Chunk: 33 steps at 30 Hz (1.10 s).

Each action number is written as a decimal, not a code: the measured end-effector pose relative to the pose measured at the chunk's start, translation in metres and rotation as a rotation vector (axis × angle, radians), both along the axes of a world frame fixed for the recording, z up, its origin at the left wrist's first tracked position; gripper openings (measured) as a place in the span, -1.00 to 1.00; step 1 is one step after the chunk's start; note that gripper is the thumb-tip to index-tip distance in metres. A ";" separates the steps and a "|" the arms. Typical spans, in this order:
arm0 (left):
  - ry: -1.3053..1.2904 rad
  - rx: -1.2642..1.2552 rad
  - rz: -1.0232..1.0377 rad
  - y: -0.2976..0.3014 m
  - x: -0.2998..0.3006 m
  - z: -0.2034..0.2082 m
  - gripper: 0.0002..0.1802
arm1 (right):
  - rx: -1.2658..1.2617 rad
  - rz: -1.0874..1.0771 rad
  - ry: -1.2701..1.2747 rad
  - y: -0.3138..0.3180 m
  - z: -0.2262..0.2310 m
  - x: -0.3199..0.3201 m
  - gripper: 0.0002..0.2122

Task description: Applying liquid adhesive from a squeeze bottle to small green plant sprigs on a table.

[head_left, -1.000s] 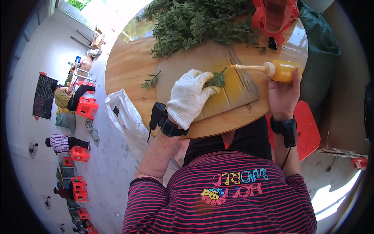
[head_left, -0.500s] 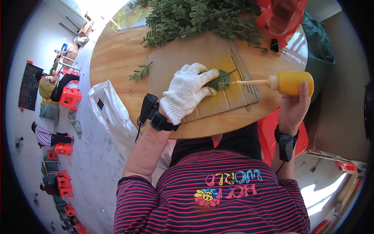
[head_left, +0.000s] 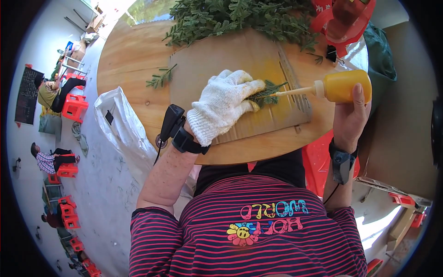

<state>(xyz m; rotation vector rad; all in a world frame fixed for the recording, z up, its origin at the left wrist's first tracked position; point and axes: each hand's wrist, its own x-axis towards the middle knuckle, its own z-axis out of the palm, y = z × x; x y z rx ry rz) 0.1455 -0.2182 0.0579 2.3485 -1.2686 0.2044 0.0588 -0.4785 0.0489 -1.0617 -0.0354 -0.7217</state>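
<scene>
My left hand (head_left: 226,102), in a white knitted glove with yellow-stained fingertips, pinches a small green fir sprig (head_left: 272,91) against a sheet of brown cardboard (head_left: 196,69). In my bare right hand (head_left: 353,117) is a squeeze bottle (head_left: 341,87) of yellow liquid, tipped on its side. Its long thin nozzle (head_left: 297,91) points left, and the tip is at the sprig, just right of the gloved fingers. Whether it touches the needles I cannot tell. Yellow stains spread over the cardboard around the sprig.
A big heap of fir branches (head_left: 240,18) covers the far side of the round wooden table (head_left: 129,60). One loose sprig (head_left: 161,77) lies left of the cardboard. A red bag (head_left: 344,23) stands at the far right; a white sack (head_left: 117,120) hangs by the left edge.
The bottle's nozzle tip has come further left, over the sprig. A thin yellow strand seen earlier at the tip no longer shows. My left hand keeps its hold; the whole view has shifted slightly.
</scene>
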 end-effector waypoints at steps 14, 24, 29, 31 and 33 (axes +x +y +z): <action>-0.036 -0.007 -0.020 -0.002 0.002 -0.002 -0.60 | -0.027 0.005 0.063 -0.009 -0.001 0.005 -0.73; -0.043 0.000 -0.031 -0.002 0.003 -0.002 -0.60 | -0.032 -0.034 0.057 -0.016 0.005 0.001 -0.73; -0.055 -0.007 -0.037 -0.003 0.004 -0.002 -0.59 | -0.026 -0.063 0.059 -0.025 0.004 0.000 -0.73; -0.058 -0.015 -0.045 -0.003 0.004 -0.001 -0.58 | -0.024 -0.066 0.059 -0.027 0.004 -0.001 -0.73; -0.059 -0.016 -0.048 -0.004 0.004 -0.001 -0.59 | -0.021 -0.077 0.061 -0.028 0.005 -0.002 -0.73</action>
